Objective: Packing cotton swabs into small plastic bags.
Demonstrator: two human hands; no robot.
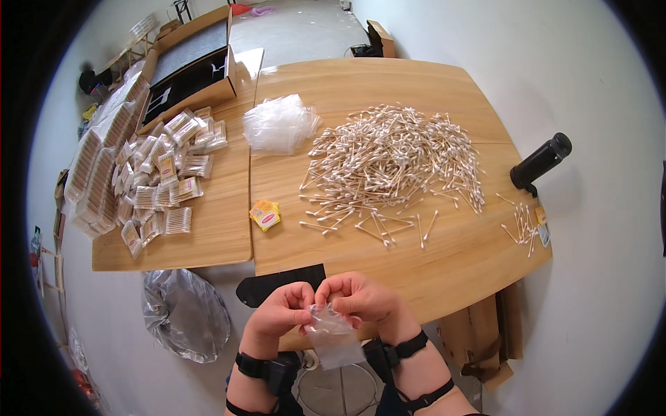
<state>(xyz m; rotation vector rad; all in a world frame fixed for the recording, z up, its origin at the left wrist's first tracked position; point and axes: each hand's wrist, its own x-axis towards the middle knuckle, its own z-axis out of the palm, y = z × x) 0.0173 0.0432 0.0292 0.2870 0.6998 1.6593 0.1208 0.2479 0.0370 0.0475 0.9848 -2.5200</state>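
Both hands meet at the table's near edge over a small clear plastic bag [335, 341]. My left hand [283, 310] pinches the bag's upper edge between thumb and fingers. My right hand [362, 299] is closed on the same edge, close beside the left. The bag hangs down toward me and looks flat, with nothing visible in it. Under my hands lies a black flat strip [277, 283]. Farther off on the table is a large loose heap of cotton swabs [399, 156]. A small stack of yellow and orange cards [265, 214] rests left of it.
Clear bags [281, 125] are piled at the back. Packed swab bags [166, 173] cover the left table, beside stacked packs [97, 173] and an open cardboard box [194, 76]. A black bottle [541, 161] stands at the right edge, near stray swabs [524, 225]. A lined bin [184, 315] sits below left.
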